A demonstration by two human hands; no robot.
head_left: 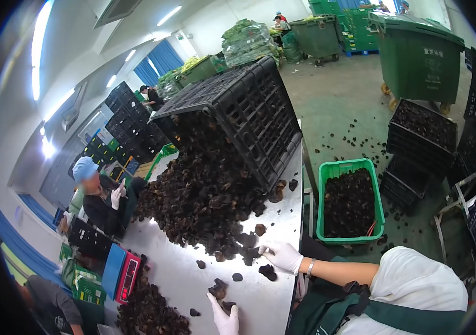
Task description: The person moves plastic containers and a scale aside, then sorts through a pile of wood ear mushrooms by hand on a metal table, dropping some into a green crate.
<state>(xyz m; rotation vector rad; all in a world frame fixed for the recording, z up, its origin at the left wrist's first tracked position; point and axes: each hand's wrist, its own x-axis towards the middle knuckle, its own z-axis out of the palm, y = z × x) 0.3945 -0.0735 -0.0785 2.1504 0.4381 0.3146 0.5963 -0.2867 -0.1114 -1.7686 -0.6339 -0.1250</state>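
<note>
A large heap of dark, crinkled black fungus (199,190) spills from a tipped black crate (243,120) onto the metal table (282,220). My right hand (282,256), in a white glove, reaches to the near edge of this heap, its fingertips bent and closed at a dark piece. Lower down, my gloved left hand (224,318) has thumb and fingers around a brownish piece of black fungus (218,289). Several loose pieces lie between the hands, among them a dark piece (268,272) near the table edge.
A red-and-blue scale (122,274) and a smaller fungus heap (151,310) are at the left. A green bin (380,223) of fungus stands beside the table, near black crates (425,131). Across the table is a gloved co-worker (106,195); another person (53,304) is lower left.
</note>
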